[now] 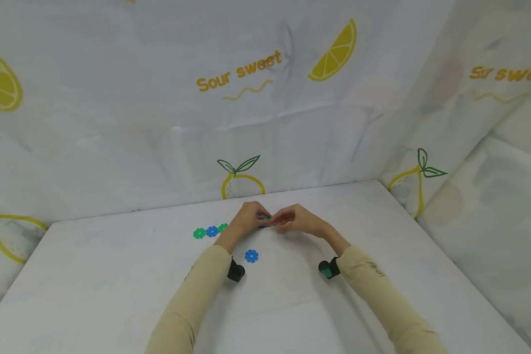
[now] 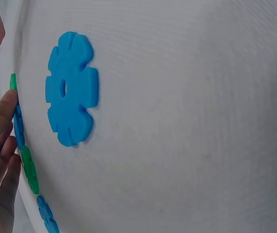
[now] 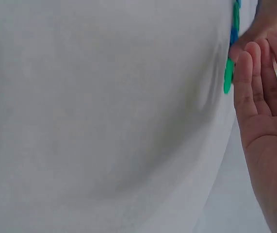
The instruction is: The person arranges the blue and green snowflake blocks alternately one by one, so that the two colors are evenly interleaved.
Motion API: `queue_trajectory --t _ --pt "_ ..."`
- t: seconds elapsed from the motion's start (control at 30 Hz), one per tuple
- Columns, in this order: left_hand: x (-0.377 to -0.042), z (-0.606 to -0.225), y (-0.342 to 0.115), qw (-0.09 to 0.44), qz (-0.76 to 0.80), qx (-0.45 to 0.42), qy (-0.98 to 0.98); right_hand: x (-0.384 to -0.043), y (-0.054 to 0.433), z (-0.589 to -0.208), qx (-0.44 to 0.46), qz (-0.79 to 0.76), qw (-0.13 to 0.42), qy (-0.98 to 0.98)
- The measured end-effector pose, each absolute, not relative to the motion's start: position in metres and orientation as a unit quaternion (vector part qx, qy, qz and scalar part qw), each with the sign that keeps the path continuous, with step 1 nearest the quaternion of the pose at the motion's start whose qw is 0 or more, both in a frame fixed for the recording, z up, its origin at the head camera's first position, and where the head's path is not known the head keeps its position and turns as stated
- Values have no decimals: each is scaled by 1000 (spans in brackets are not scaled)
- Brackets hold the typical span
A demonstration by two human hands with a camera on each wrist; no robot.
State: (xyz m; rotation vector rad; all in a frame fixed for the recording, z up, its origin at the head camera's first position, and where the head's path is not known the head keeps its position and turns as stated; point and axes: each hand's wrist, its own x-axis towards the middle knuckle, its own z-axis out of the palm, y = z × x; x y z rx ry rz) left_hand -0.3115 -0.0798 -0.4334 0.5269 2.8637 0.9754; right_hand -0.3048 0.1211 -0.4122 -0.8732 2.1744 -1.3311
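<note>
A row of green and blue flower-shaped, notched building discs runs across the table. At its left end in the head view are a green disc and a blue disc. My left hand grips the row farther right, its thumb at the joint between a blue disc and the end green disc. Another green disc adjoins that blue one. My right hand has its fingers stretched out, fingertips close beside the end green disc and the left hand. Its palm shows in the right wrist view.
A loose blue disc lies flat on the white table, nearer to me than the row. A white cloth printed with lemons hangs behind the table and along its sides. Dark wrist cameras sit at both cuffs.
</note>
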Motion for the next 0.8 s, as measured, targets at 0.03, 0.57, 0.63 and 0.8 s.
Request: queue_trajectory --t 0.03,0.57,0.63,0.8 --pt "-311 -433 -80 35 316 170 933 -301 118 -412 -328 -484 230 778" --pt "-313 -438 -77 34 330 166 929 -271 75 -432 -409 -501 286 707" --pt "-313 -438 -77 37 331 158 930 -269 73 -431 -408 -504 292 704" --pt "-313 -438 -79 36 330 161 929 -268 72 -432 -411 -500 304 699"
